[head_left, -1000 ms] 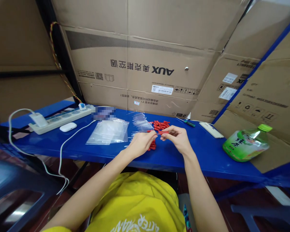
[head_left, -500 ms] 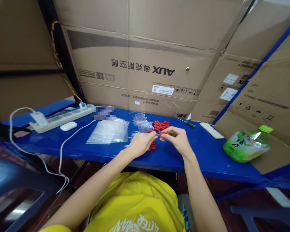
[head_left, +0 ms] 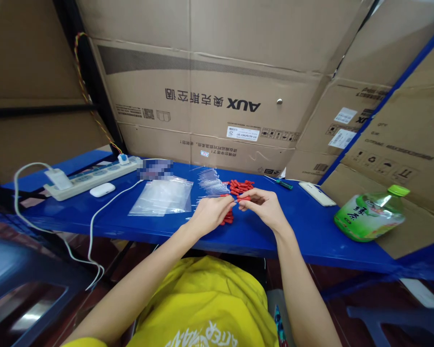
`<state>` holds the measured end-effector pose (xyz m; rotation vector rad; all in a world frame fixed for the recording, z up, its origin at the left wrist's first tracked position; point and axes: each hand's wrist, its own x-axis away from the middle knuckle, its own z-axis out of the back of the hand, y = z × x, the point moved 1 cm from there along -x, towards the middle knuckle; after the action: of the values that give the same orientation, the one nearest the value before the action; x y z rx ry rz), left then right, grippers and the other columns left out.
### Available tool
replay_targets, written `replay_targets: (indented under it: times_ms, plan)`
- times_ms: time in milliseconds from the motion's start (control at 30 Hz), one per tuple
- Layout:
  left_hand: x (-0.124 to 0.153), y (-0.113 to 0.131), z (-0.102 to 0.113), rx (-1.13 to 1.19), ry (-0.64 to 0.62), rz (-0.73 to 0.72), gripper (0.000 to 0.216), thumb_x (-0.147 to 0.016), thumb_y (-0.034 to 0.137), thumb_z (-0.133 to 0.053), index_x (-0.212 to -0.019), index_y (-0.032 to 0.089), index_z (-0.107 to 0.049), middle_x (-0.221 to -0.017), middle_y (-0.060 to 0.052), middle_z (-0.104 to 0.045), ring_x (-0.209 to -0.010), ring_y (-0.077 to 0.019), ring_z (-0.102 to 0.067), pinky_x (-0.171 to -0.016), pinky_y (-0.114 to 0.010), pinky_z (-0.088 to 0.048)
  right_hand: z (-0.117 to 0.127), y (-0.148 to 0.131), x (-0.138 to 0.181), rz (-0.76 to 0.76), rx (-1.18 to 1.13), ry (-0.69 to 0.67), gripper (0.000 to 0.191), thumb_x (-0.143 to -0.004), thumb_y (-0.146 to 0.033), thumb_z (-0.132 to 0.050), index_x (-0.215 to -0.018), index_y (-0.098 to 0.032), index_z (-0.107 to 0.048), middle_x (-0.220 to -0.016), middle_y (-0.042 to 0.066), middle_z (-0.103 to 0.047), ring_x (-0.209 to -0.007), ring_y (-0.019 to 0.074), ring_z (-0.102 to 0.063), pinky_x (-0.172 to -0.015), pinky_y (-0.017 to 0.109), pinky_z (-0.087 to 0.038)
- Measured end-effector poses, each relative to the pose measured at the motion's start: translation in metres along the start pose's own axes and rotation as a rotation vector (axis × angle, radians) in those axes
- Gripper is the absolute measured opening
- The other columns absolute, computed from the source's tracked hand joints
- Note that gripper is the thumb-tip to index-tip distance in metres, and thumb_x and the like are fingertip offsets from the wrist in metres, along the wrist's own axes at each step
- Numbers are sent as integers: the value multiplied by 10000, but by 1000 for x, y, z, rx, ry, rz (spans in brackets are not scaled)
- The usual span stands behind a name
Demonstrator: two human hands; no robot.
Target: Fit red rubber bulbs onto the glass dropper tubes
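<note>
Head view: hands (head_left: 266, 208) still close together, at one red piece (head_left: 244, 198).

Upside-down "AUX 奥克斯空调" on cardboard (head_left: 217, 82); "ALTER" on yellow shirt (head_left: 206, 301)

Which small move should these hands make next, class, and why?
Perhaps bring the left hand slightly toward the right hand: the right pinches a small, slim, red, plastic-looking piece, and the left, its fingertips closed, sits just beside that piece's end.

Makeshift workshop corner, blue bench (head_left: 307, 236), cardboard walls (head_left: 217, 72), screwdriver (head_left: 284, 184)
</note>
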<state>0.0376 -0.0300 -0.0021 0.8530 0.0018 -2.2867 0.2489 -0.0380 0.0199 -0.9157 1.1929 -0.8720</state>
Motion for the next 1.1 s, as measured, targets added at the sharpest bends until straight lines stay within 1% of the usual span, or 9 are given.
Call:
replay_targets:
  times_ms: [67, 133, 200, 267, 367, 500, 633, 767, 1100]
  plan:
    - [-1, 1, 1, 30, 49, 1, 373, -1145, 408, -362, -1057, 207, -665, -1014, -62, -793, -894, -185, -753, -721, -262, -453, 1, -1, 0, 1, -10, -3, 401, -691, -489, -965, -927, -204, -810, -769, 40, -801, -678, 222, -772, -701, 375, -669]
    - [-1, 3, 2, 47, 71, 17, 342, -1139, 407, -398, -1092, 216, -677, -1065, -54, -792, -943, -183, -756, -747, -258, -470, 3, -2, 0, 8, -12, -7, 411, -705, -480, -961, -976, -211, -809, -797, 39, -809, -679, 211, -764, -698, 365, -661]
    - [-2, 3, 3, 50, 57, 39, 319, -1134, 403, -418, -1115, 223, -682, -1067, -41, -788, -952, -182, -754, -745, -256, -474, 5, -2, 1, 18, -4, -14, 393, -742, -480, -939, -994, -210, -806, -800, 41, -810, -680, 205, -761, -696, 358, -654]
    - [-3, 4, 4, 51, 36, 56, 313, -1132, 411, -425, -1133, 228, -679, -1081, -34, -786, -965, -185, -753, -746, -255, -476, 6, -3, 1, 26, 7, -16, 359, -781, -490, -911, -969, -203, -802, -774, 43, -802, -680, 206, -762, -698, 357, -651]
    - [-3, 5, 5, 61, 4, 72, 330, -1143, 402, -386, -1131, 227, -666, -1109, -35, -789, -979, -187, -751, -755, -257, -474, 7, -2, 0, 22, 9, 5, 351, -796, -491, -901, -967, -202, -801, -799, 49, -810, -700, 211, -774, -717, 358, -653]
    - [-4, 5, 6, 33, -49, 79, 373, -1151, 377, -330, -1023, 207, -636, -976, -46, -780, -852, -188, -734, -689, -265, -436, 7, -2, 0, 12, 0, 7, 363, -785, -478, -914, -1003, -205, -813, -880, 66, -833, -746, 222, -796, -757, 367, -661]
    - [-3, 4, 4, 11, -67, 59, 345, -1147, 365, -335, -1008, 201, -606, -900, -44, -761, -787, -187, -709, -643, -266, -383, 6, -3, 1, 16, -6, 2, 339, -756, -479, -932, -905, -198, -814, -838, 73, -831, -723, 232, -800, -729, 370, -669]
    - [-2, 3, 3, 16, -66, 40, 340, -1146, 362, -339, -999, 204, -601, -826, -35, -735, -745, -181, -688, -628, -264, -358, 4, -4, 2, -2, -4, 3, 351, -733, -491, -942, -862, -194, -810, -812, 79, -827, -714, 244, -803, -716, 373, -673]
    - [-1, 2, 3, 56, -66, 19, 349, -1145, 364, -348, -928, 205, -570, -770, -19, -701, -690, -163, -648, -622, -254, -320, 4, -3, 3, -29, -10, -6, 358, -699, -496, -959, -832, -196, -814, -799, 81, -825, -706, 256, -807, -720, 380, -676]
